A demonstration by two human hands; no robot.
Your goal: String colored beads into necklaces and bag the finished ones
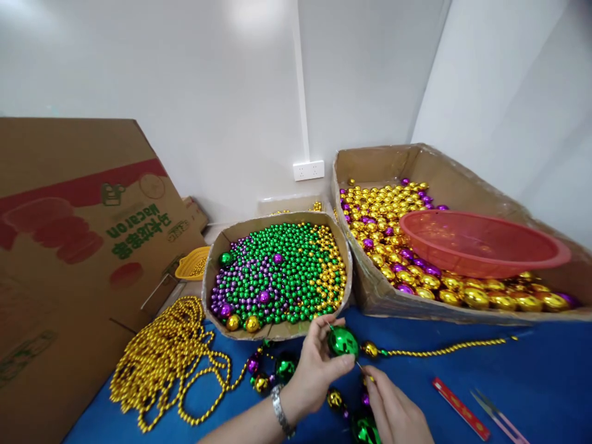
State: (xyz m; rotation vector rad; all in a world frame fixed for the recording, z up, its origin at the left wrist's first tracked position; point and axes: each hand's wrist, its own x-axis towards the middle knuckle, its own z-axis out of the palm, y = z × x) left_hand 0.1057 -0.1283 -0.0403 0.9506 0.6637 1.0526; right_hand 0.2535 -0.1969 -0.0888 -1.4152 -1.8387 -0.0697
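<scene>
While L hand (319, 361) pinches green ball (343, 341), R hand (395, 404) pinches thin wire (359, 366) by its lower edge.
Best: keep ball steady, wire straight, both grips light.

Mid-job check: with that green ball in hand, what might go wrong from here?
The thin, needle-like piece in the right hand sits close to the left hand, so it might prick it. The smooth, shiny green ball in the left hand's fingers could slip. The gold bead strands, piled loosely, may tangle.
</scene>
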